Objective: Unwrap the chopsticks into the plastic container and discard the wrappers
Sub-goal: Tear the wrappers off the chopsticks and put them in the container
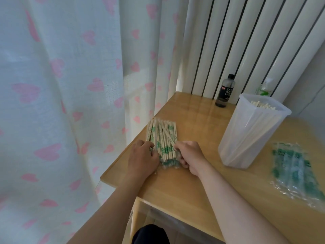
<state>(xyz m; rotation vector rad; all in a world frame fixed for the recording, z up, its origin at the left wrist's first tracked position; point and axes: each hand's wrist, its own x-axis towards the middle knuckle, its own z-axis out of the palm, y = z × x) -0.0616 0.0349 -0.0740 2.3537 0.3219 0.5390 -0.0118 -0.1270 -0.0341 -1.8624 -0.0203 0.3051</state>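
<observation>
A bunch of wrapped chopsticks (pixel 162 136) in clear plastic with green print lies near the left edge of the wooden table (pixel 184 187). My left hand (pixel 142 159) grips the bunch's near end from the left. From the right, my right hand (pixel 190 155) pinches the same end, fingers curled on the wrappers. A tall translucent plastic container (pixel 249 132) stands to the right, with bare chopstick tips (pixel 263 105) showing at its rim. Empty wrappers (pixel 297 171) lie in a heap at the table's right.
A dark bottle (pixel 226 91) stands at the back of the table, and a clear bottle with a green label (pixel 263 89) behind the container. A heart-print curtain (pixel 61 103) hangs close on the left. A white radiator (pixel 246 41) lines the wall.
</observation>
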